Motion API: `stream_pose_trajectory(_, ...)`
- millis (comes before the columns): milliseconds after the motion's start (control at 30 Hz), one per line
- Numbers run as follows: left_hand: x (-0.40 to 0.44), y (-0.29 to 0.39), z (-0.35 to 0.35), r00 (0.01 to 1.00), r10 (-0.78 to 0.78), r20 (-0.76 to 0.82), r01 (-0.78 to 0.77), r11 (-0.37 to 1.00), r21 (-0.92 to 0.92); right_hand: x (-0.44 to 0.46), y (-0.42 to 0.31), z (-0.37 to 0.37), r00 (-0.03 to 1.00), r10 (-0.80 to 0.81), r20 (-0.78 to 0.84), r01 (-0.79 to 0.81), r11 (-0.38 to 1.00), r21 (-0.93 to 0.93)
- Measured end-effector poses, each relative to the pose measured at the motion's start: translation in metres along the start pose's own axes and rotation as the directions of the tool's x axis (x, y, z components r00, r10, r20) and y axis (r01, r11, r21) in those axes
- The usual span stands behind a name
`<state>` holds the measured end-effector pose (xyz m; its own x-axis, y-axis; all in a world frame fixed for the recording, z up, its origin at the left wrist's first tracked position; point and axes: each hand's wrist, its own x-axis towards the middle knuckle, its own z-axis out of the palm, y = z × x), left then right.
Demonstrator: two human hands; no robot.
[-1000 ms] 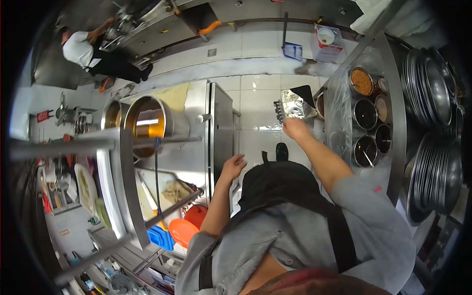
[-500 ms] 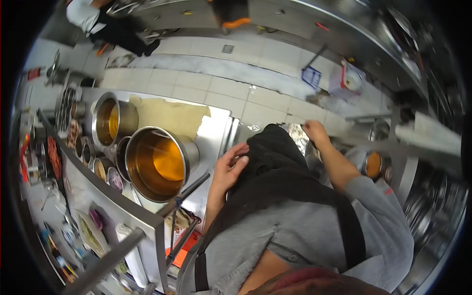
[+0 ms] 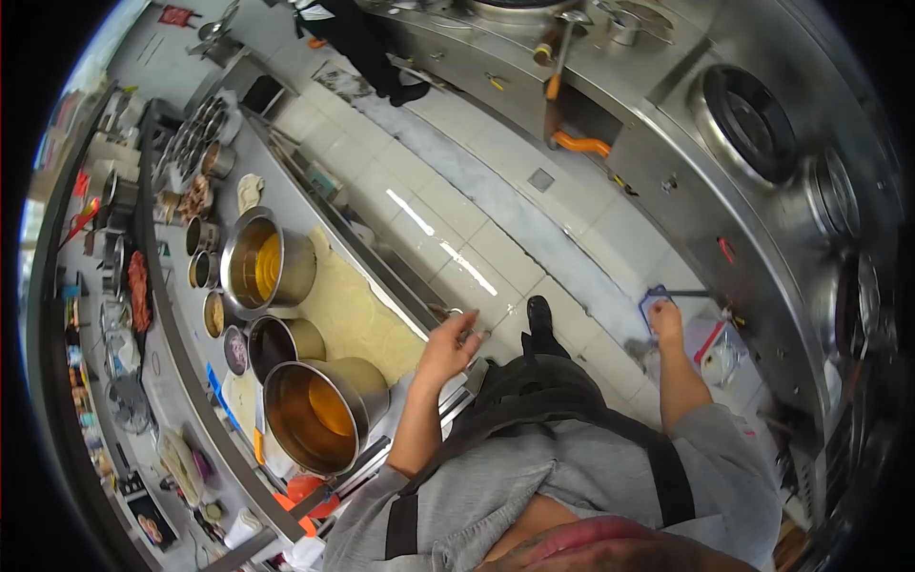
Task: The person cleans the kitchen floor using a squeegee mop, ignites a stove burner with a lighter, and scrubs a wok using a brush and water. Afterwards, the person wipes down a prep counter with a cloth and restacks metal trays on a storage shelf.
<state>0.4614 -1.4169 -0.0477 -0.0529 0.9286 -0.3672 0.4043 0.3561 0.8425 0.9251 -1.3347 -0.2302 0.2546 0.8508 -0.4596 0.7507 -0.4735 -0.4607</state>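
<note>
The left hand (image 3: 449, 351) hangs just beside the steel counter (image 3: 288, 198), near its aisle edge, fingers loosely spread with nothing between them; nearest it, a beige cloth (image 3: 356, 307) lies along that edge, and a deep steel pot (image 3: 370, 391) of amber liquid (image 3: 331, 404) stands towards the counter's near end; the right hand (image 3: 666, 321) is above the tiled floor (image 3: 596, 331), fingers curled, overlapping a blue dustpan (image 3: 650, 304) in view; I cannot tell whether they pinch anything.
</note>
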Motion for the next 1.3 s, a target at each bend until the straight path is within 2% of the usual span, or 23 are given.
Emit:
stream_pose_trajectory(67, 0.014, 0.003, -0.016, 0.99, 0.047, -0.131, -0.028, 0.99, 0.141, 0.042, -0.039, -0.028, 0.999, -0.034, 0.005, 0.034, 0.999, 0.0)
stream_pose_trajectory(133, 0.011, 0.005, -0.035, 0.968, 0.027, -0.251, 0.016, 0.986, 0.166, 0.078, -0.081, -0.05, 0.995, -0.099, 0.007, 0.099, 0.995, -0.008)
stream_pose_trajectory(200, 0.0, -0.002, -0.045, 0.911, 0.003, -0.412, 0.067, 0.986, 0.155, 0.113, -0.136, -0.058, 0.935, -0.351, -0.058, 0.311, 0.886, -0.344)
stream_pose_trajectory(233, -0.011, 0.0, -0.047, 0.867, -0.029, -0.497, 0.105, 0.986, 0.126, 0.13, -0.166, -0.059, 0.901, -0.433, -0.011, 0.402, 0.845, -0.352)
stream_pose_trajectory(300, -0.032, 0.007, -0.05, 0.834, -0.134, -0.535, 0.242, 0.961, 0.137, 0.158, -0.232, -0.052, 0.885, -0.463, 0.04, 0.456, 0.848, -0.272)
stream_pose_trajectory(333, -0.042, 0.004, -0.047, 0.799, -0.127, -0.588, 0.24, 0.963, 0.119, 0.163, -0.269, -0.042, 0.848, -0.524, 0.079, 0.524, 0.81, -0.264)
stream_pose_trajectory(400, -0.054, 0.0, -0.04, 0.742, -0.185, -0.644, 0.268, 0.963, 0.032, 0.162, -0.327, -0.025, 0.695, -0.716, 0.067, 0.717, 0.684, -0.134)
stream_pose_trajectory(433, -0.056, 0.002, -0.04, 0.721, -0.203, -0.663, 0.271, 0.963, 0.001, 0.153, -0.355, -0.015, 0.666, -0.742, 0.079, 0.745, 0.656, -0.121)
stream_pose_trajectory(500, -0.052, 0.01, -0.046, 0.668, -0.213, -0.713, 0.278, 0.96, -0.026, 0.123, -0.406, 0.007, 0.53, -0.827, 0.186, 0.828, 0.552, 0.096)
stream_pose_trajectory(567, -0.045, 0.019, -0.055, 0.622, -0.221, -0.751, 0.277, 0.959, -0.052, 0.082, -0.441, 0.026, 0.479, -0.818, 0.319, 0.805, 0.554, 0.213)
stream_pose_trajectory(633, -0.034, 0.029, -0.073, 0.554, -0.155, -0.818, 0.184, 0.981, -0.06, 0.063, -0.46, 0.049, 0.337, -0.86, 0.382, 0.857, 0.449, 0.253)
stream_pose_trajectory(667, -0.027, 0.028, -0.083, 0.52, -0.122, -0.846, 0.095, 0.992, -0.085, 0.057, -0.47, 0.054, 0.317, -0.865, 0.389, 0.867, 0.431, 0.251)
stream_pose_trajectory(733, -0.022, 0.041, -0.108, 0.453, -0.126, -0.882, 0.034, 0.992, -0.124, 0.044, -0.49, 0.059, 0.141, -0.905, 0.4, 0.96, 0.224, 0.168)
stream_pose_trajectory(767, -0.021, 0.047, -0.122, 0.404, -0.124, -0.906, -0.028, 0.989, -0.148, 0.043, -0.502, 0.059, 0.126, -0.904, 0.409, 0.964, 0.208, 0.163)
stream_pose_trajectory(900, -0.017, 0.062, -0.198, 0.168, 0.034, -0.985, -0.349, 0.937, -0.028, 0.069, -0.552, 0.07, 0.167, -0.895, 0.414, 0.97, 0.226, 0.096)
stream_pose_trajectory(1000, -0.016, 0.094, -0.273, 0.019, 0.069, -0.997, -0.403, 0.914, 0.056, 0.11, -0.583, 0.078, 0.326, -0.874, 0.359, 0.941, 0.335, -0.038)
stream_pose_trajectory(1067, -0.01, 0.116, -0.333, -0.055, 0.099, -0.994, -0.441, 0.89, 0.113, 0.175, -0.574, 0.092, 0.322, -0.902, 0.287, 0.946, 0.299, -0.124)
stream_pose_trajectory(1100, -0.005, 0.123, -0.365, -0.081, 0.119, -0.99, -0.455, 0.879, 0.142, 0.203, -0.564, 0.092, 0.424, -0.853, 0.302, 0.903, 0.424, -0.07)
stream_pose_trajectory(1167, 0.009, 0.138, -0.432, -0.091, 0.1, -0.991, -0.479, 0.868, 0.132, 0.263, -0.516, 0.093, 0.368, -0.909, 0.198, 0.926, 0.339, -0.163)
stream_pose_trajectory(1200, 0.019, 0.137, -0.469, -0.087, 0.108, -0.99, -0.437, 0.889, 0.136, 0.29, -0.481, 0.092, 0.484, -0.85, 0.209, 0.867, 0.434, -0.246)
stream_pose_trajectory(1233, 0.028, 0.135, -0.506, -0.081, 0.118, -0.99, -0.393, 0.909, 0.14, 0.328, -0.432, 0.098, 0.427, -0.889, 0.165, 0.868, 0.352, -0.352)
stream_pose_trajectory(1267, 0.039, 0.133, -0.543, -0.1, 0.095, -0.99, -0.32, 0.939, 0.122, 0.298, -0.423, 0.067, 0.743, -0.613, 0.27, 0.659, 0.597, -0.457)
stream_pose_trajectory(1300, 0.049, 0.132, -0.578, -0.119, 0.078, -0.99, -0.245, 0.964, 0.105, 0.311, -0.377, 0.062, 0.576, -0.778, 0.249, 0.784, 0.441, -0.437)
